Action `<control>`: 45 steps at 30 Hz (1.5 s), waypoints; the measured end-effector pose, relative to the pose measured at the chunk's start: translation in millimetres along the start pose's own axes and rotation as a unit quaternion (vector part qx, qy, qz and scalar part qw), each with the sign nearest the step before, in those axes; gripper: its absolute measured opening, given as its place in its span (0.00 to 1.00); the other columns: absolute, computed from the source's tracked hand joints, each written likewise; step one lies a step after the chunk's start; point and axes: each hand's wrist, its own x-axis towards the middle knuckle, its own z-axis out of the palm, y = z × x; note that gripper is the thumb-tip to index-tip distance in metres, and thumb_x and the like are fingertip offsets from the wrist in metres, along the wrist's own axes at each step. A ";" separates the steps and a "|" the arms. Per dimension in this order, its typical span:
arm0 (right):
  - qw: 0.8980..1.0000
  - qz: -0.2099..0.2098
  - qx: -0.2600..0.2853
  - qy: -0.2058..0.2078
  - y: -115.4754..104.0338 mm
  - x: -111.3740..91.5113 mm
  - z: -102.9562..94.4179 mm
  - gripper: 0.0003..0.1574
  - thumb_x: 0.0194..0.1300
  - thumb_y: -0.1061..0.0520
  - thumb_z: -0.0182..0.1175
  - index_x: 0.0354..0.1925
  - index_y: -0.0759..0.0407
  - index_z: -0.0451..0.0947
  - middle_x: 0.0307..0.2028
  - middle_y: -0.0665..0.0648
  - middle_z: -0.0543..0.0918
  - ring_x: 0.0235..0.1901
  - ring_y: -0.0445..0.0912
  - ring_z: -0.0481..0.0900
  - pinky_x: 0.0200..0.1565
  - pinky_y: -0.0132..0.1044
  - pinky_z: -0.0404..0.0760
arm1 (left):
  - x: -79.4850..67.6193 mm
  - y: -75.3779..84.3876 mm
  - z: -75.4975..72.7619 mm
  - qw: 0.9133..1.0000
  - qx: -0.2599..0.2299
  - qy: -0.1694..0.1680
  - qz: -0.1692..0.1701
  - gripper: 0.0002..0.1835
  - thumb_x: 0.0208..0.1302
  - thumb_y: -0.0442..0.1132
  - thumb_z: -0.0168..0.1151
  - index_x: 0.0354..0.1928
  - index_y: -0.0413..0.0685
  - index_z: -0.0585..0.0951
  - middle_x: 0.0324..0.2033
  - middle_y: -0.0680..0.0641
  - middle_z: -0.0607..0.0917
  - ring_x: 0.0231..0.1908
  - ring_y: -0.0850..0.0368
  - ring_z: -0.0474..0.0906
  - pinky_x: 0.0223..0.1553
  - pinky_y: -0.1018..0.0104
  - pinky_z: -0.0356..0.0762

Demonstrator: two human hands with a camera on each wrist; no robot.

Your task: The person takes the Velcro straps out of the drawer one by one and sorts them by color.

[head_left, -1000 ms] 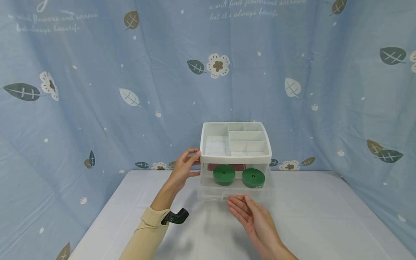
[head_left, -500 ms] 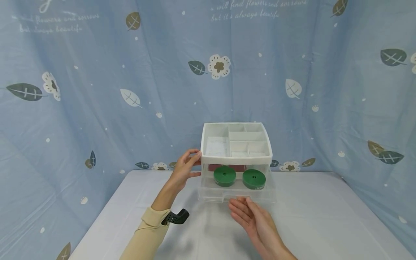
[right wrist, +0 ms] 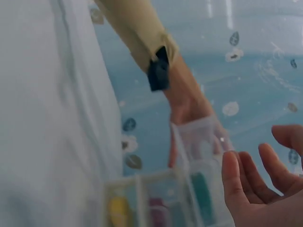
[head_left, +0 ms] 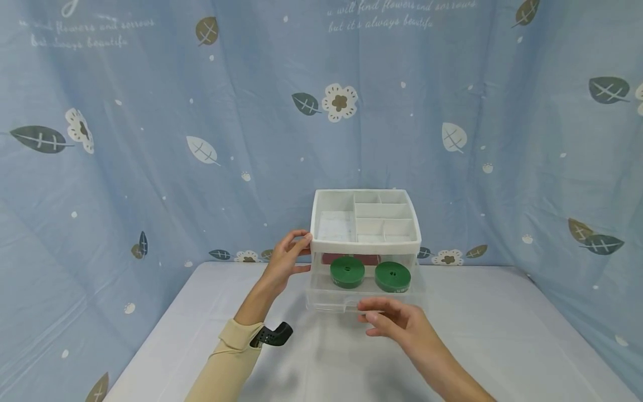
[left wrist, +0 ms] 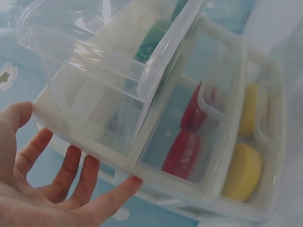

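Observation:
A white desktop drawer unit point(head_left: 365, 247) with a compartmented top stands at the back of the table. Its clear top drawer point(head_left: 321, 300) is pulled out, and two flat green discs point(head_left: 348, 272) with small centre holes lie inside. Red discs point(left wrist: 182, 156) show in the middle drawer, yellow ones point(left wrist: 242, 172) in the lowest. With spread fingertips, my left hand point(head_left: 282, 263) touches the unit's left side near the front corner. Right by the front of the drawer is my right hand point(head_left: 402, 324), fingers loosely bent, holding nothing.
A white cloth covers the table point(head_left: 482, 340). Behind it hangs a blue curtain point(head_left: 261, 134) printed with leaves and flowers, close to the unit's back. A black strap device point(head_left: 275, 335) sticks out from the left wrist.
My right hand has turned from palm up, with fingertips at the drawer's lower front edge, to thumb in view and fingers bent. The left hand, unit and drawer keep their places.

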 end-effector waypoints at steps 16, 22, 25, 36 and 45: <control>0.863 -0.221 -0.448 0.080 -40.6 36.9 -51.2 0.17 0.61 0.51 0.69 0.49 0.51 0.84 0.43 0.49 0.88 0.40 0.44 0.85 0.38 0.39 0.84 | -0.6 -0.8 0.2 1.000 -0.001 0.008 0.003 0.25 0.65 0.61 0.60 0.59 0.60 0.75 0.56 0.44 0.78 0.57 0.45 0.78 0.50 0.45 0.83; 0.848 -0.165 -0.502 0.050 -38.0 54.4 -49.5 0.20 0.60 0.49 0.70 0.48 0.55 0.84 0.45 0.54 0.87 0.42 0.49 0.84 0.40 0.45 0.83 | -0.3 -3.0 -0.1 1.000 -0.001 0.011 -0.001 0.25 0.64 0.62 0.60 0.58 0.61 0.75 0.55 0.45 0.78 0.56 0.47 0.78 0.49 0.47 0.84; 0.838 -0.149 -0.523 0.044 -38.5 60.3 -46.9 0.19 0.58 0.49 0.71 0.46 0.56 0.84 0.42 0.54 0.87 0.38 0.46 0.83 0.35 0.41 0.81 | -0.6 -2.8 0.0 1.000 -0.001 0.010 0.000 0.25 0.64 0.62 0.60 0.58 0.61 0.75 0.56 0.45 0.78 0.56 0.46 0.78 0.49 0.46 0.83; 0.803 -0.125 -0.582 0.022 -46.5 70.4 -39.5 0.18 0.55 0.52 0.73 0.42 0.61 0.84 0.36 0.55 0.86 0.32 0.44 0.80 0.32 0.38 0.79 | 2.0 -1.6 -0.1 1.000 -0.005 0.003 -0.002 0.24 0.67 0.59 0.59 0.60 0.58 0.74 0.57 0.43 0.77 0.58 0.44 0.77 0.53 0.40 0.79; 0.807 -0.082 -0.585 -0.006 -50.6 75.5 -36.3 0.18 0.56 0.53 0.73 0.41 0.61 0.80 0.31 0.53 0.79 0.29 0.45 0.71 0.29 0.36 0.70 | -9.5 14.3 1.2 1.000 0.002 -0.010 -0.002 0.20 0.73 0.50 0.54 0.63 0.53 0.72 0.57 0.42 0.77 0.59 0.41 0.76 0.52 0.45 0.81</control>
